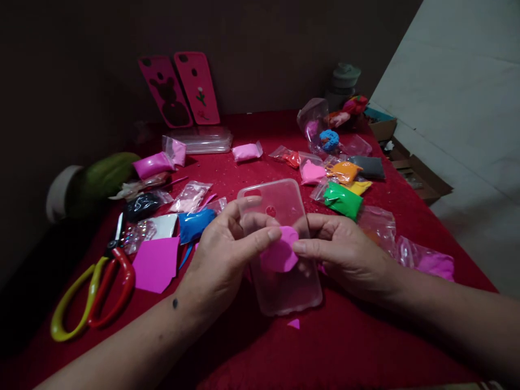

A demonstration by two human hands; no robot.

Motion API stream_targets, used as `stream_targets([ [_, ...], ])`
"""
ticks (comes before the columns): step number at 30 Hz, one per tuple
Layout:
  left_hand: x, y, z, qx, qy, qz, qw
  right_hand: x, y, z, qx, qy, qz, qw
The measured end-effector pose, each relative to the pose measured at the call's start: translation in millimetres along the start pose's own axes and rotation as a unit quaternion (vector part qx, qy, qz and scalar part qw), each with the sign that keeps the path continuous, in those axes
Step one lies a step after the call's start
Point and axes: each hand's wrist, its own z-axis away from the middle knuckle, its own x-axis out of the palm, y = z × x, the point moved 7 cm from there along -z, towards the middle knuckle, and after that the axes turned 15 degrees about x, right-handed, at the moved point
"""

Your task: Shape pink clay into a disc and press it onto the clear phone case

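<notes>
A: What are the hands doing?
B: The left hand and the right hand both hold a clear phone case between them, thumbs pressed on a flat pink clay piece lying on the case.
A: Fingers spread?
B: No, each hand is curled, pinching case and clay.
A: What's around?
B: Left of the left hand, a pink sheet, then scissors; just beyond its fingers, a blue clay bag. Beyond the right hand, a green clay bag
</notes>
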Motion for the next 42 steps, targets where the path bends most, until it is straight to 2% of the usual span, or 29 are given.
stream_targets([
  [6,-6.2,-3.5,-2.7,-0.016,-0.027,-0.034,0.999,-8.4,-0.2,-2.5,0.004,0.02,-0.065,0.998],
  [12,-4.7,2.4,0.1,0.012,-0.003,-0.064,0.998,-4.5,1.9,-0.3,0.061,0.023,0.039,0.997],
  [18,0.9,-2.6,1.3,-0.011,-0.054,-0.047,0.997,-5.5,0.0,-0.3,0.051,0.05,0.055,0.996],
  [22,-1.4,-7.0,3.8,-0.026,-0.039,-0.104,0.993,-6.0,2.0,-0.2,0.053,0.043,0.052,0.996],
  [25,-2.6,-5.7,4.9,-0.019,-0.038,-0.093,0.995,-7.0,3.6,-0.4,0.058,0.042,0.035,0.997],
  [30,0.0,-2.6,0.8,-0.013,-0.085,-0.045,0.995,-8.4,4.5,-1.9,0.053,0.03,0.017,0.998],
  [34,-2.3,0.2,-2.9,-0.003,-0.062,-0.054,0.997,-8.8,4.1,-1.2,0.047,0.009,0.022,0.999],
  [39,-0.6,0.7,0.8,0.0,-0.066,-0.048,0.997,-7.9,2.0,0.1,0.046,0.032,0.035,0.998],
  [42,4.3,-4.8,3.4,-0.024,-0.082,-0.027,0.996,-6.3,2.1,0.6,0.047,0.047,0.047,0.997],
])
